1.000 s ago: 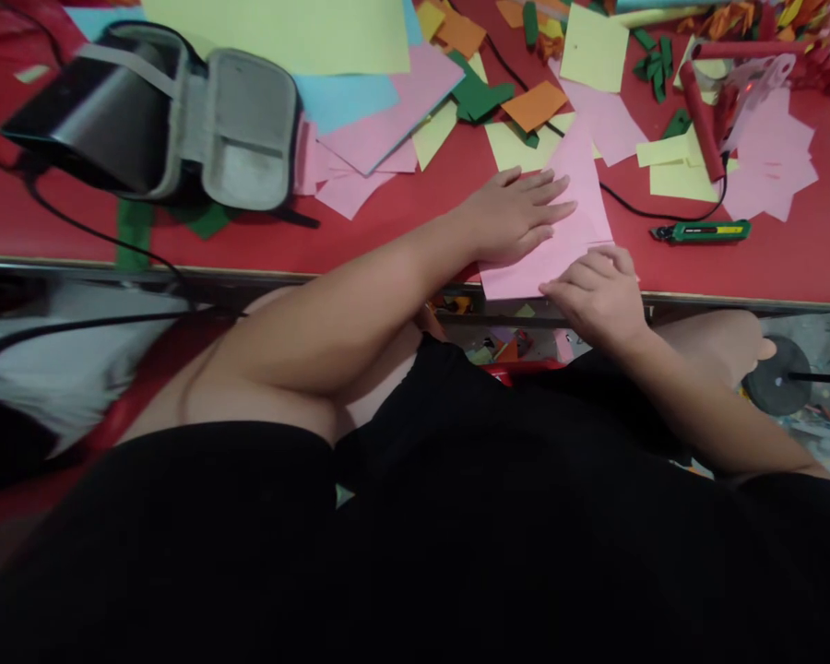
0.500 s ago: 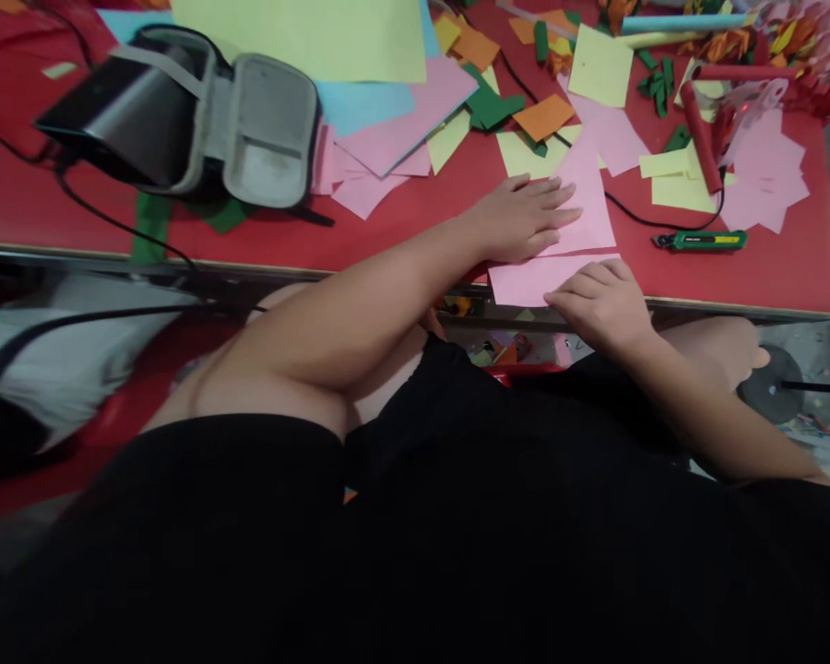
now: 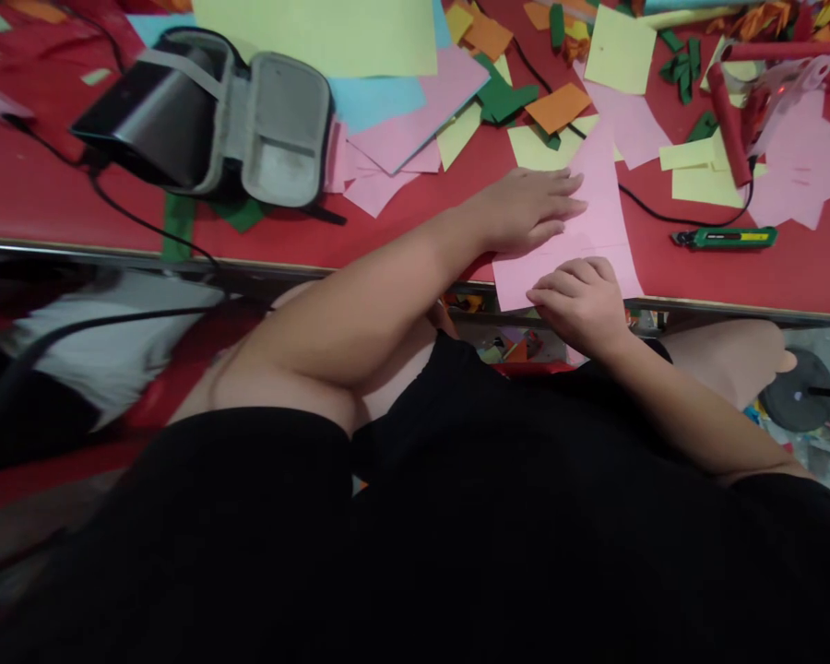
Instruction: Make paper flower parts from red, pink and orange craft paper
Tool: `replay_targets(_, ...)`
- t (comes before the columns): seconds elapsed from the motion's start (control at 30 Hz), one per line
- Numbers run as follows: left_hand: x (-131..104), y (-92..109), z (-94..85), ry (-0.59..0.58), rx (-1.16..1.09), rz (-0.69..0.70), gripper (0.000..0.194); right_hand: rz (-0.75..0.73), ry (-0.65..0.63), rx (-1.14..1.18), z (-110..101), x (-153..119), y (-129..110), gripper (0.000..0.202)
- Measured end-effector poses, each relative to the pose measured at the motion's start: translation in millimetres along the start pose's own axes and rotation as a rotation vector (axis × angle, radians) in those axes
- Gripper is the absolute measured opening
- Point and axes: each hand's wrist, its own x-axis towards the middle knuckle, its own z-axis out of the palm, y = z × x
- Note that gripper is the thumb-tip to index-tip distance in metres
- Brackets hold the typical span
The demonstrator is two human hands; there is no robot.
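Observation:
A pink sheet of paper (image 3: 598, 217) lies at the table's near edge, with a faint crease across it and its near end reaching over the edge. My left hand (image 3: 536, 210) rests flat on the sheet, fingers stretched out and palm down. Close to the near end, my right hand (image 3: 581, 302) has its fingers bent together on the paper, thumb and fingertips at its lower border. To the right of the sheet lies a green utility knife (image 3: 733, 238), touched by neither hand.
An open grey-lined case (image 3: 287, 129) with a dark device stands at the left. Coloured paper pieces, such as a yellow sheet (image 3: 318, 37) and green scraps (image 3: 502, 97), cover the back of the red table (image 3: 401, 240). A pink glue gun (image 3: 788, 106) with a cable sits far right.
The near part of the pink sheet, which looked like a separate strip with a gap behind it, now lies nearly level along a crease. My right hand has shifted slightly left.

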Motion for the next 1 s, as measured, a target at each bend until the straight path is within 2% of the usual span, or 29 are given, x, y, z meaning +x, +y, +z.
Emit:
replay_targets(0.17, -1, 6, -3.1, -0.014, -0.034, 0.002, 0.074, -0.013, 0.064, 0.051, 14, -12, 8, 0.015)
replay_targets(0.37, -1, 7, -7.0, -0.019, -0.080, 0.007, 0.074, 0.017, 0.069, 0.117, 16, -17, 8, 0.017)
replay_targets(0.53, -2, 9, -5.8, 0.030, -0.070, 0.025, 0.072, -0.005, 0.161, -0.018, 13, -7, -2, 0.014)
replay_targets(0.63, -3, 12, -7.1, 0.031, -0.041, 0.021, 0.071, 0.011, 0.118, -0.049, 14, 0, -8, 0.015)
replay_targets(0.77, -4, 15, -10.5, -0.003, -0.019, 0.004, 0.073, 0.037, 0.011, 0.039, 17, 6, -5, 0.019)
replay_targets(0.9, -2, 15, -11.1, -0.021, -0.016, 0.006, 0.077, 0.142, -0.131, 0.155, 18, 2, 0, 0.023)
replay_targets(1.0, -1, 13, -10.7, -0.062, -0.002, 0.010, 0.080, 0.162, -0.144, 0.191, 20, -4, 1, 0.024)
